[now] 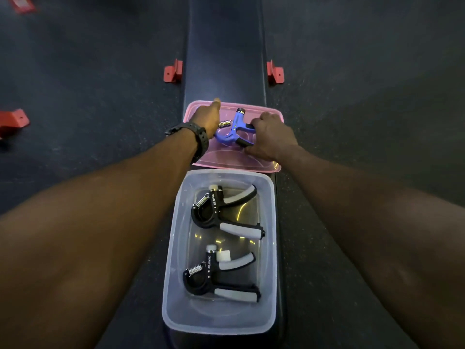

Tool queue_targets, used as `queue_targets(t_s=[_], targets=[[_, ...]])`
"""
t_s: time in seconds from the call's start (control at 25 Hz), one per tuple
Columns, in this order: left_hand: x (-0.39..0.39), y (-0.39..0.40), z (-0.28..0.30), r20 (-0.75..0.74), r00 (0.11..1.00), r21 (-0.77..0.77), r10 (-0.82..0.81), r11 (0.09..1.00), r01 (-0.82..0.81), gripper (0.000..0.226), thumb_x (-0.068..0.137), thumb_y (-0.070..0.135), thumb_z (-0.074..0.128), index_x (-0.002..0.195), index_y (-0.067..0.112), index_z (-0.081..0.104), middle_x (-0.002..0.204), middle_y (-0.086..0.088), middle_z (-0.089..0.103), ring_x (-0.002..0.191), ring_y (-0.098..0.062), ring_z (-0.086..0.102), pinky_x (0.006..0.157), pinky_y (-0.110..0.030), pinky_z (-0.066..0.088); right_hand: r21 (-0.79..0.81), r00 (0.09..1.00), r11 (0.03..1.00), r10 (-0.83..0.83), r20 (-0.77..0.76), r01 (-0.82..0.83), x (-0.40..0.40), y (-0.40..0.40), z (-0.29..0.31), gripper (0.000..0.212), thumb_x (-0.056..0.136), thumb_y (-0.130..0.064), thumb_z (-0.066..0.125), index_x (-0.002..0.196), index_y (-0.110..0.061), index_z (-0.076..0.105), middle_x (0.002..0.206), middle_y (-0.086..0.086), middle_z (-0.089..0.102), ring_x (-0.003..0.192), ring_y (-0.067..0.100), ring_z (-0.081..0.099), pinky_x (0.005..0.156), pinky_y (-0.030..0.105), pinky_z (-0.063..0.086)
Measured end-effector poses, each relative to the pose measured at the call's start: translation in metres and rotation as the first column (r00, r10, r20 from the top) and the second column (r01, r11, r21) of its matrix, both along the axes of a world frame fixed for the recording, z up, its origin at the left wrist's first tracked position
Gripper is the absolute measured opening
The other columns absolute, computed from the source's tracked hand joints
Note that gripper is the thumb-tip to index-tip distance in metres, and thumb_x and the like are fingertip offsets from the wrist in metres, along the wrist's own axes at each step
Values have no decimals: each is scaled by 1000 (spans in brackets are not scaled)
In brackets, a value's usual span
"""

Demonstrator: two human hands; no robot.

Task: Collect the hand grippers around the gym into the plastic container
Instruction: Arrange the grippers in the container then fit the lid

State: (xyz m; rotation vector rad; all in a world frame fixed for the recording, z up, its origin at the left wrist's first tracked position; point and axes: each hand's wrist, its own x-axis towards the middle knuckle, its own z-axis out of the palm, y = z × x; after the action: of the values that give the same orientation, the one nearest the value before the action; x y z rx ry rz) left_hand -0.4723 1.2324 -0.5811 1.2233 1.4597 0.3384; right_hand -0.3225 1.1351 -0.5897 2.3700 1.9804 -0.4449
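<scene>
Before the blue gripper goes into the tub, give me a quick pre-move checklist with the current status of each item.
1. Right hand holds the blue hand gripper by its handles: ok, fingers curl round the black grips.
2. Blue hand gripper free to lift: ok, it lies on the pink lid with nothing on top.
3. Left hand out of the lift path: not ok, it rests on the lid against the gripper's spring end.
4. Plastic container open: ok, no lid on it.
5. Room inside: ok, bare floor beside the two black hand grippers.
6. Container steady on the bench: cannot tell.
</scene>
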Motion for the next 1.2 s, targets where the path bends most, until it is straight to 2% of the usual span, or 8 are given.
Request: queue_targets(t_s=[0.16, 0.4, 0.48, 0.6, 0.68, 0.76, 0.96, 1.2], targets=[[-14, -16, 60, 39, 999, 70, 8, 998, -11, 50, 92, 56, 37, 72, 13, 55, 114, -27, 65, 113, -40, 61, 101, -52, 48, 67, 999, 997, -33, -21, 34, -7, -14, 54, 65, 75, -59, 73, 119, -12, 63, 118, 14, 56, 113, 33, 53, 83, 41, 49], [-81, -104, 146, -3, 1000, 40, 15, 999, -15, 68, 59, 80, 38, 66, 15, 59, 88, -17, 65, 96, -39, 66, 97, -53, 50, 5, 990, 999, -50, -135, 51, -69, -105, 141, 67, 75, -59, 70, 125, -16, 62, 120, 11, 57, 116, 31, 53, 85, 43, 52], [-102, -148, 163, -68, 997, 4, -40, 999, 40, 74, 68, 80, 38, 67, 11, 63, 94, -26, 69, 87, -37, 65, 95, -50, 51, -66, 988, 998, -24, -152, 14, -90, -144, 150, 67, 74, -57, 73, 126, -16, 62, 120, 11, 57, 117, 31, 53, 85, 43, 52], [-128, -209, 158, -268, 943, -37, -198, 980, 195, 57, 98, 49, 39, 93, 1, 70, 109, -31, 66, 102, -42, 62, 89, -41, 47, -193, 985, 975, 79, -153, -108, -117, -193, 142, 65, 74, -55, 74, 123, -15, 63, 120, 11, 59, 115, 31, 56, 90, 39, 46], [-138, -236, 141, -374, 858, -108, -352, 935, 337, 36, 92, 32, 52, 104, 3, 68, 110, -27, 68, 108, -42, 62, 83, -36, 46, -252, 981, 950, 165, -100, -185, -129, -216, 123, 67, 74, -60, 69, 120, -12, 65, 118, 13, 62, 113, 33, 58, 106, 40, 34], [-141, -251, 128, -470, 707, -168, -528, 840, 516, 44, 82, 32, 58, 118, 7, 62, 118, -22, 67, 113, -40, 62, 90, -36, 49, -280, 974, 933, 214, -71, -225, -133, -233, 107, 66, 74, -59, 70, 119, -10, 64, 118, 15, 63, 115, 33, 57, 115, 41, 23], [-134, -270, 109, -614, 312, -257, -725, 558, 789, 28, 91, 13, 54, 117, 3, 58, 122, -22, 62, 112, -39, 61, 89, -36, 48, -331, 959, 900, 272, -81, -283, -145, -241, 87, 54, 84, -42, 71, 124, -8, 58, 127, 15, 56, 116, 33, 55, 97, 39, 41], [-130, -277, 70, -636, 90, -338, -766, 382, 860, 29, 90, 12, 49, 116, 3, 59, 121, -19, 63, 109, -35, 63, 86, -36, 50, -384, 966, 887, 250, -66, -256, -151, -232, 56, 57, 87, -33, 72, 132, -4, 53, 132, 17, 51, 120, 35, 54, 96, 40, 45]])
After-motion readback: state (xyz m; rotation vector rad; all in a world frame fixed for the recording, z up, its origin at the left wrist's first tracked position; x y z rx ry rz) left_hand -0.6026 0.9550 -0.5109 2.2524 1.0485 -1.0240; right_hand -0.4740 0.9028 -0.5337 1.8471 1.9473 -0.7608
